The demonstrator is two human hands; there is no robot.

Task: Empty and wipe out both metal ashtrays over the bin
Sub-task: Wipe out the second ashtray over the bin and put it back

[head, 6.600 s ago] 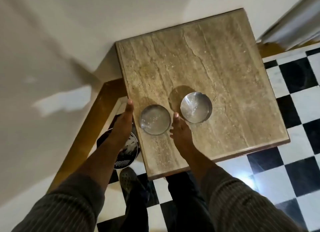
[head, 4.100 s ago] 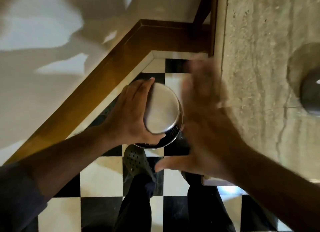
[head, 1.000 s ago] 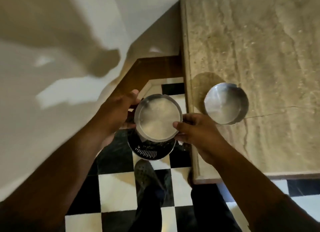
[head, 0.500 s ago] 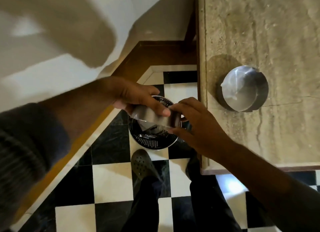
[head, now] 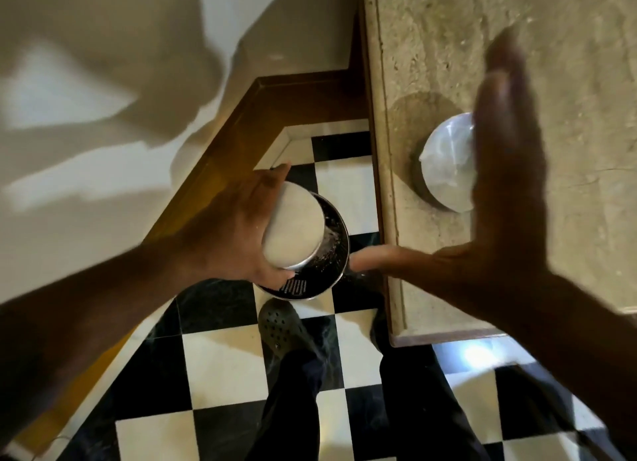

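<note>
- An upturned ashtray point(head: 294, 227) is held base-up directly over the bin point(head: 317, 274), which stands on the chequered floor point(head: 224, 367) just beside the edge of the stone surface point(head: 568, 81).
- The step in hand is judged to be knocking the contents out: the flat base faces the camera and the open side faces down into the bin.
- To do it well, the ashtray should be kept centred over the bin's mouth, so that whatever falls is caught inside the rim and not scattered on the floor.
- Any tap is best given squarely on the base and kept light, so that the dish is not jolted out of the fingers.
- The rim should be kept clear of the bin's wall, so that the bin is not tipped.
- The left hand point(head: 227, 233) is curled round the side of the ashtray, the fingers wrapped on its far edge and the thumb at its near edge; the dish is gripped firmly.
- The right hand point(head: 499, 191) is spread flat with the fingers pressed side by side and the thumb stretched towards the bin; nothing is held in it, and it is blurred.
- The second ashtray point(head: 446, 160) rests upright on the surface, partly hidden behind the right hand; whether it is touched cannot be told.
</note>
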